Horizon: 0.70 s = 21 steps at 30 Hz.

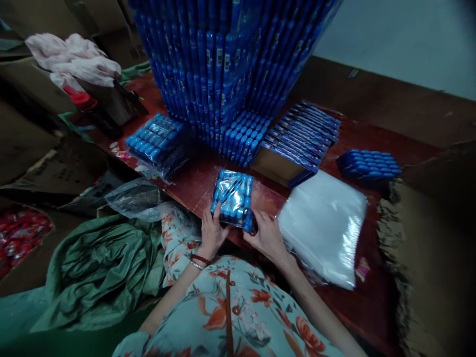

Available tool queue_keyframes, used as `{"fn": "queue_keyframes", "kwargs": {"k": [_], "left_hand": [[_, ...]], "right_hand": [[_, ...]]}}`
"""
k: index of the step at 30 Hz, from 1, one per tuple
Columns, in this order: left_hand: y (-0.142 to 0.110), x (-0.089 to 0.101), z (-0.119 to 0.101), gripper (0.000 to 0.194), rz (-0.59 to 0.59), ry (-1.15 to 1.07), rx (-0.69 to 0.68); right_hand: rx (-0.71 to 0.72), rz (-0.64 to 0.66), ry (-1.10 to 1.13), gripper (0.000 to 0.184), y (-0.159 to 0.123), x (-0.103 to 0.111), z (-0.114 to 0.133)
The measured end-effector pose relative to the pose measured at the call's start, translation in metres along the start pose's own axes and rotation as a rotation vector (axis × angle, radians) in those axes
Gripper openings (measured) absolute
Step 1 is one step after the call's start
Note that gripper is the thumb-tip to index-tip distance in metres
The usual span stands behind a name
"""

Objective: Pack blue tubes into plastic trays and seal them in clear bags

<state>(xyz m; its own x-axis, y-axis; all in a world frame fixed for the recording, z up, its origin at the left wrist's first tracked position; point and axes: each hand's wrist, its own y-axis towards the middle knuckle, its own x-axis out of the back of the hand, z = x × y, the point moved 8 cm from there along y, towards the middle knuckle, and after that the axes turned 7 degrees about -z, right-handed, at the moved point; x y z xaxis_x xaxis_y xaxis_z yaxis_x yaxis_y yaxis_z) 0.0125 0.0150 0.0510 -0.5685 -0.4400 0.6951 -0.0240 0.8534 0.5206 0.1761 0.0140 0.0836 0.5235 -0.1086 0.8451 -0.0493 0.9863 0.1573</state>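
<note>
A clear plastic bag full of small blue items (233, 198) lies on the red-brown table (372, 302) right in front of me. My left hand (212, 232) grips the bag's near left corner, fingers curled onto it. My right hand (265, 233) holds the near right corner the same way. Both hands rest at the table's front edge.
A stack of clear empty bags (324, 223) lies to the right. Behind stands a tall wall of blue packs (226, 64), an open box (293, 148), and more blue bundles left (154, 139) and right (369, 164). Green cloth (100, 267) is at left.
</note>
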Motion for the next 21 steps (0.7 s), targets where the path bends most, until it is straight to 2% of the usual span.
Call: {"fn": "queue_keyframes", "kwargs": {"k": [2,6,9,12,14,16,18,21], "left_hand": [[-0.001,0.000,0.000,0.088,-0.011,0.002,0.008],[-0.001,0.001,-0.002,0.083,-0.032,0.005,0.003],[-0.001,0.002,-0.002,0.083,-0.036,0.013,0.015],[-0.001,0.001,-0.003,0.086,-0.027,0.003,0.014],[-0.001,0.001,-0.004,0.088,-0.021,-0.001,0.014],[-0.001,0.001,-0.004,0.089,-0.016,0.002,0.012],[-0.001,0.000,-0.005,0.088,-0.013,-0.003,0.006],[-0.002,-0.001,-0.005,0.086,-0.012,-0.015,0.009]], "right_hand": [[-0.068,0.019,0.130,0.058,0.000,-0.002,-0.001],[-0.302,0.012,0.406,0.057,-0.006,-0.006,-0.005],[-0.377,0.045,0.349,0.054,-0.004,-0.004,-0.007],[-0.376,0.120,0.303,0.037,0.008,-0.002,-0.013],[-0.402,0.160,0.352,0.028,0.017,-0.004,-0.022],[-0.523,0.176,0.460,0.023,0.022,-0.008,-0.033],[-0.709,0.201,0.564,0.021,0.024,-0.015,-0.045],[-0.888,0.287,0.594,0.020,0.025,-0.026,-0.051]]}}
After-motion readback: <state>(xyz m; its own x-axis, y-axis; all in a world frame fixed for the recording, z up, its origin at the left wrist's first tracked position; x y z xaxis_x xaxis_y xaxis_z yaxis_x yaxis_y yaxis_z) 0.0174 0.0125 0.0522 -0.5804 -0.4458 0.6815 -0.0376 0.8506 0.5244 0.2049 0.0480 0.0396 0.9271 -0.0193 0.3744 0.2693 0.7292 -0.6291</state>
